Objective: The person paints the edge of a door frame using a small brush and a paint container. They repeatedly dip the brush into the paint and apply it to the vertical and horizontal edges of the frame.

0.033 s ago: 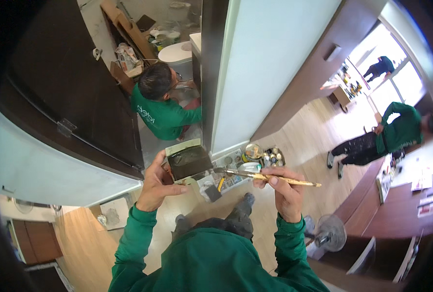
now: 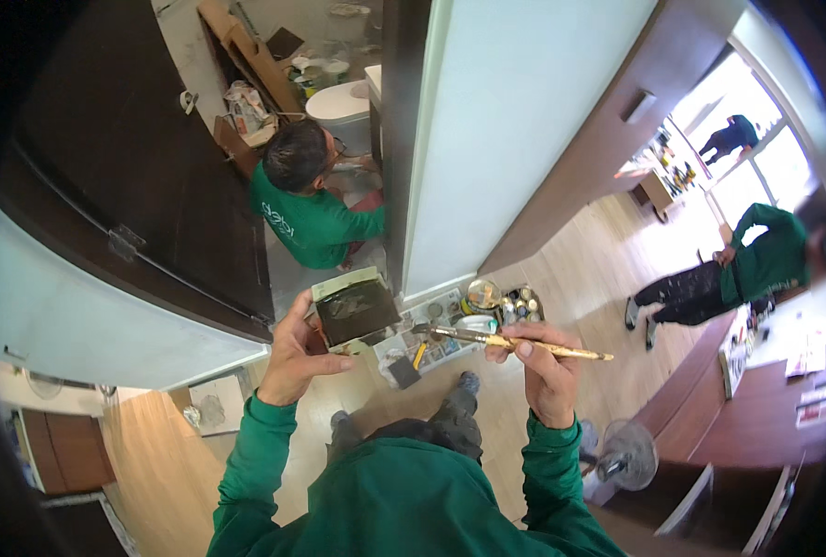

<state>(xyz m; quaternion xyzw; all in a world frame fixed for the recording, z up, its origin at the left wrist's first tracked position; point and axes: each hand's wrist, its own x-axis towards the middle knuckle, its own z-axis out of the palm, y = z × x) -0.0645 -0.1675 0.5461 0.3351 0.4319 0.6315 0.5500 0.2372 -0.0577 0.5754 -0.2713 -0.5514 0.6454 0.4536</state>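
My left hand [image 2: 294,357] grips a small square tray [image 2: 358,312] by its left side, its thumb along the near edge. Dark brown-black paint coats the tray, and its far rim is pale green. In my right hand [image 2: 545,367] is a slim paintbrush [image 2: 496,341], held between thumb and fingers with the handle pointing right. Its dark bristles point left toward the tray, slightly apart from its right edge. Beneath the hands, a shallow box [image 2: 445,351] on the floor holds jars, a white bottle and a yellow-handled tool.
A person in green [image 2: 312,200] crouches in the doorway at far left, beside a dark door [image 2: 134,158]. Another person [image 2: 756,251] stands at right. A white wall [image 2: 515,139] rises ahead. Small tins [image 2: 524,302] sit by its foot; a fan [image 2: 626,455] stands at lower right.
The brush tip has drawn slightly away from the tray's right edge. The tray has turned a little in my left hand. Both hands keep their grips.
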